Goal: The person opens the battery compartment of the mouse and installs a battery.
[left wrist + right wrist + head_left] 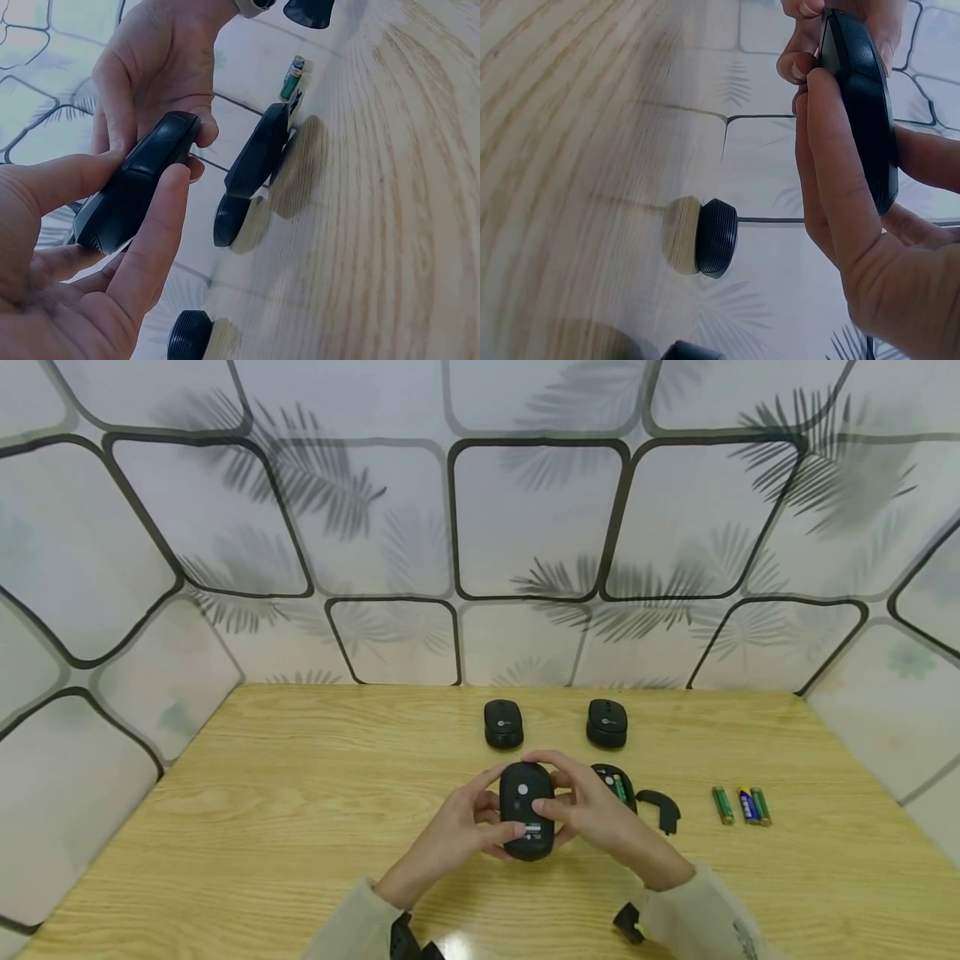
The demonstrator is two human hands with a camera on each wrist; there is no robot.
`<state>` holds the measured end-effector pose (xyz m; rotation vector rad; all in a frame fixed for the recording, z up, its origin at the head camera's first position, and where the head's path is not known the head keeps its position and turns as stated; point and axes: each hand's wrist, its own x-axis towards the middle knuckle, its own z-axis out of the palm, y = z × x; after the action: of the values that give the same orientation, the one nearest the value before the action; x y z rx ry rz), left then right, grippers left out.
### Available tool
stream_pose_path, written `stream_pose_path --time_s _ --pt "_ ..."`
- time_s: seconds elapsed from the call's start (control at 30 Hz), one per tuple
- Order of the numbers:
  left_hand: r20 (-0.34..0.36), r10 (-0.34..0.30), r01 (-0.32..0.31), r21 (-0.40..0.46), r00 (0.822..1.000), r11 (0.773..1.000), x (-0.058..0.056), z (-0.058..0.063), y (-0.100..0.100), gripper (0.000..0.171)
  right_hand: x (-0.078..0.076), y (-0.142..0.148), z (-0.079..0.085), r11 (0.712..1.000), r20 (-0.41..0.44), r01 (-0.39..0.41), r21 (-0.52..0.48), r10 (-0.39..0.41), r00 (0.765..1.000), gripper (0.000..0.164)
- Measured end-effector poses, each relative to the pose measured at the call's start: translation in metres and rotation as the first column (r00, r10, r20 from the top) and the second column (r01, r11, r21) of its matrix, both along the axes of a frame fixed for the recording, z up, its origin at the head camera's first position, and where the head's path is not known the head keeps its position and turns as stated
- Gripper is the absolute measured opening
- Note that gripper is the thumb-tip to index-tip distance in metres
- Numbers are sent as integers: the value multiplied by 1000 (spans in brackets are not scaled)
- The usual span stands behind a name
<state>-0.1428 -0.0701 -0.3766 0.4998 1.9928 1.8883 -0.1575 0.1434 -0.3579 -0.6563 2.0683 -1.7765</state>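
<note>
Watching remotely, I see left hand (455,828) and right hand (594,808), fingers gripping an oval black mouse (522,811), white-printed label (533,829) illegible.

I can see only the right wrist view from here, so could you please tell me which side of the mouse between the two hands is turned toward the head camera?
Observer: The underside of the held mouse faces it, showing a pale round spot.
Operator: Thank you; what lies far out to the right, please?
Observer: Three loose batteries, two side by side and one slightly apart.
Operator: And is there anything just left of those?
Observer: Yes, a curved black piece, lying beside an opened mouse that the right hand partly hides in the head view.
</note>
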Motion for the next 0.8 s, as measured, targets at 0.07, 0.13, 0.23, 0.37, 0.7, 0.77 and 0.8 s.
stream_pose_path --time_s 0.07,0.13,0.23,0.37,0.7,0.77,0.8 --pt "-1 0 0 0 1000 1000 0 0 0 74 0 0 0 1000 -9 2 4 -2 1000 51" --pt "3 0 0 2 1000 1000 0 -1 0 74 1 0 -1 1000 -12 5 11 -4 1000 50" --pt "7 -2 2 5 1000 1000 0 -2 0 74 1 0 -1 1000 -9 5 17 -5 1000 50" --pt "10 -5 5 11 1000 1000 1 -3 1 74 2 0 -1 1000 0 7 16 -7 1000 50" --pt "10 0 0 -2 1000 1000 0 -1 2 77 2 0 0 998 -8 32 61 -32 999 45" --pt "7 2 -2 -6 1000 1000 0 -1 2 77 1 0 1 997 -10 34 68 -33 999 44" --pt "8 2 -2 -7 1000 1000 0 -1 2 77 1 0 1 997 -11 34 73 -33 999 44"
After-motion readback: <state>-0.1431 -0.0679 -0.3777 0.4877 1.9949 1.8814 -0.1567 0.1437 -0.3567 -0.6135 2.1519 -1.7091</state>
